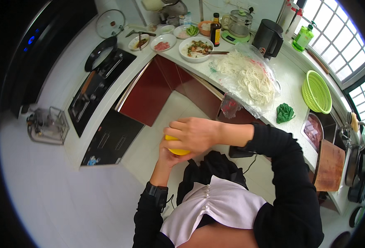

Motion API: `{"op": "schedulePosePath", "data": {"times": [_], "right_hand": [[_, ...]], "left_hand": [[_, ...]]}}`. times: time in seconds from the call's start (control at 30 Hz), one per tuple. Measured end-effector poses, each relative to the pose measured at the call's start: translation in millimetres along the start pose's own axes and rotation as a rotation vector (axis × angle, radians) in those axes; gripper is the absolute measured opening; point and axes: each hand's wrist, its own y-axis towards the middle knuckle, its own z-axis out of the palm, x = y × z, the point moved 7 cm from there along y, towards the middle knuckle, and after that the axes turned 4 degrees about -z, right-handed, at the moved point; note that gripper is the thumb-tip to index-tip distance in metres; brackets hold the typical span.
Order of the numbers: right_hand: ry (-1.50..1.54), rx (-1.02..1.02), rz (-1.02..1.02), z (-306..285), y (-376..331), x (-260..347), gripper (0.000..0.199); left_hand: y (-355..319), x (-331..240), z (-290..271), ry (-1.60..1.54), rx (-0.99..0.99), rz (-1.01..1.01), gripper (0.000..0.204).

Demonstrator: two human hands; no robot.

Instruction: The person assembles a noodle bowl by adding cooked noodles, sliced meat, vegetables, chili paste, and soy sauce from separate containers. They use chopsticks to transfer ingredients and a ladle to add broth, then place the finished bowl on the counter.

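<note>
Both my hands meet in front of my body, above the floor, around a round, smooth yellow object (pixel 178 151) that looks like a lid or tub. My right hand (pixel 197 132) covers it from above, its fingers bent over the top. From below and the left, my left hand (pixel 168 157) grips it with curled fingers. Most of the object is hidden by the hands, so its full shape cannot be made out. On the counter beyond my right hand lies a heap of white noodles (pixel 252 78) on a plastic bag (pixel 228 68).
A plate of chopped food (pixel 196 53) with chopsticks (pixel 216 53), a dark sauce bottle (pixel 215 31) and a black kettle (pixel 267 37) stand behind. Green basket (pixel 314 93), leafy greens (pixel 284 113) and cutting board (pixel 329 165) are right; a wok (pixel 95 56) on the stove is left.
</note>
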Motion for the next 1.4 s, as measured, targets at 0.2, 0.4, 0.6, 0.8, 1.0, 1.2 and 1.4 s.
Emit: {"op": "schedulePosePath", "data": {"times": [0.2,0.4,0.6,0.8,1.0,1.2,1.4], "right_hand": [[0.241,-0.409,0.335,-58.4,-65.6,-126.8,0.050],[1.491,-1.521,0.936,-64.7,-258.9,-321.6,0.052],[1.468,-1.285,1.542,3.6,-366.2,-464.6,0.053],[1.322,-1.105,1.852,60.5,-393.4,-510.1,0.038],[0.706,-0.849,1.780,14.5,-404.2,-464.5,0.022],[0.741,-0.815,1.698,67.5,-335.5,-358.0,0.060],[0.343,-1.399,1.695,63.2,-283.4,-408.0,0.022]], "left_hand": [[110.4,-18.9,-23.5,-0.230,0.105,-0.401,0.051],[199.8,-77.5,-25.7,-0.473,0.345,-0.381,0.057],[264.4,-144.6,-36.4,-0.415,0.175,-0.212,0.056],[322.9,-168.9,-55.3,-0.424,-0.021,-0.189,0.053],[384.0,-194.1,-73.3,-0.314,-0.071,-0.242,0.053],[433.6,-211.3,-53.5,-0.234,0.142,-0.412,0.055],[455.8,-229.7,-25.1,-0.114,0.238,-0.453,0.046]]}}
